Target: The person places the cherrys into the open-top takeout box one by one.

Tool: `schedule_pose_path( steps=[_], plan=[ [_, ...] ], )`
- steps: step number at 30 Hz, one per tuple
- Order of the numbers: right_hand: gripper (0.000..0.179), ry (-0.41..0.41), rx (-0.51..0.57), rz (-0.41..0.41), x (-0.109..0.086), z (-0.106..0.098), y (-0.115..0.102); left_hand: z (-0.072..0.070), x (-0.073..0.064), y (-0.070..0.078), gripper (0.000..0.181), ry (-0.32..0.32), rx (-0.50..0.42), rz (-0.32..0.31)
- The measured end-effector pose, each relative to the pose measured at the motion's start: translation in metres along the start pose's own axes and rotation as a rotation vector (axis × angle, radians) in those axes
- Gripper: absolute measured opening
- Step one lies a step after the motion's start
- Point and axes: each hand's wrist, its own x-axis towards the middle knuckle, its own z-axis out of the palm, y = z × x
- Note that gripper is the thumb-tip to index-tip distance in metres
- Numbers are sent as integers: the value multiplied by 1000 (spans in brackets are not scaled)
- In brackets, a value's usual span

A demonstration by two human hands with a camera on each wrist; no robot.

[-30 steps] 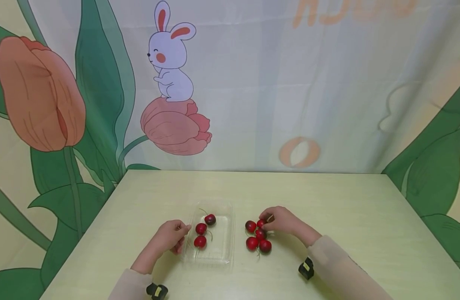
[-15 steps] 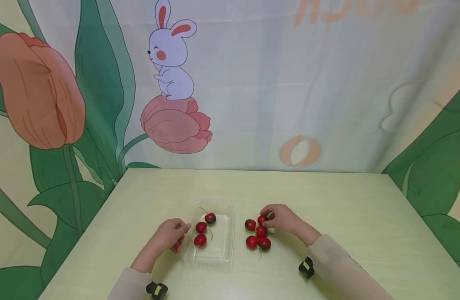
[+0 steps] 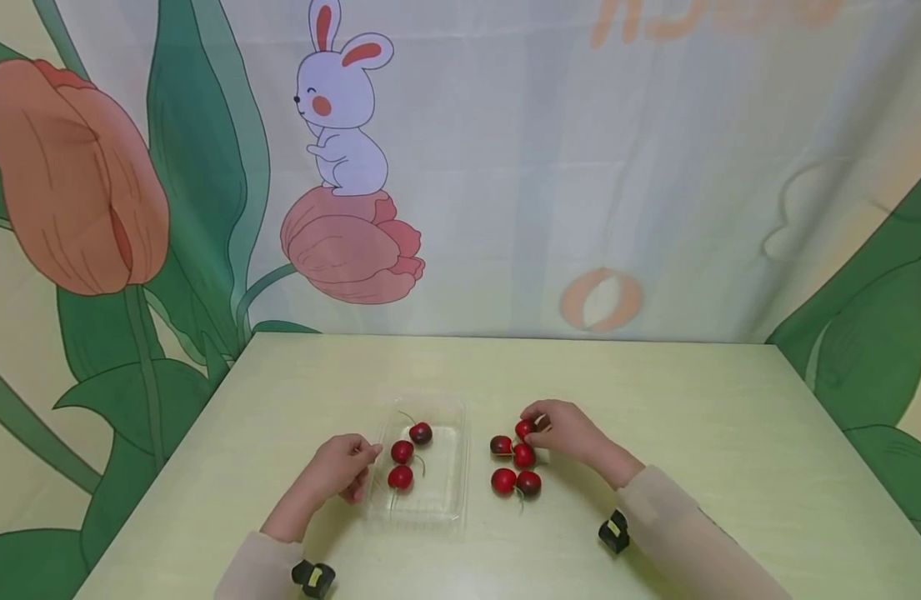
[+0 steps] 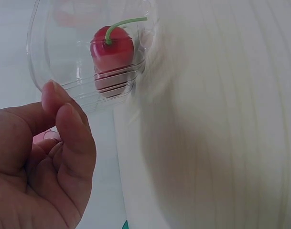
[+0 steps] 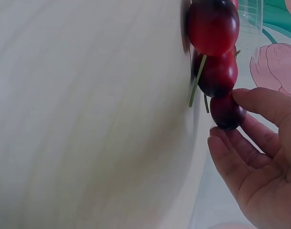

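Note:
A clear plastic box [image 3: 447, 492] lies left of centre on the table with 3 red cherries in it, one of them a dark red cherry [image 3: 421, 433] at the far end. My left hand [image 3: 338, 467] pinches the box's left rim between thumb and fingertip; the left wrist view shows the rim [image 4: 36, 71] at the fingertips. Right of the box lies a loose group of several cherries [image 3: 503, 482], some with green stems. At the group's far end my right hand [image 3: 568, 435] pinches a cherry [image 5: 227, 112] between thumb and fingers, close against its neighbour.
The pale table [image 3: 655, 400] runs back to a printed cloth [image 3: 490, 167] hanging behind it. Black wrist cameras sit on the left sleeve [image 3: 261, 567] and the right sleeve [image 3: 685, 525], low over the tabletop.
The right hand's cherry has shifted slightly away from me, and the far cherries now stand a little apart from the near pair. My left hand stays at the box; the head view has tilted slightly.

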Motion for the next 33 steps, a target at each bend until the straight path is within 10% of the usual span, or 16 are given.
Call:
schedule_pose_path(
  steps=[33],
  plan=[
    [28,-4,-3,-99,-3,-13,-26,-1,-1,1,26,-6,0,31]
  ],
)
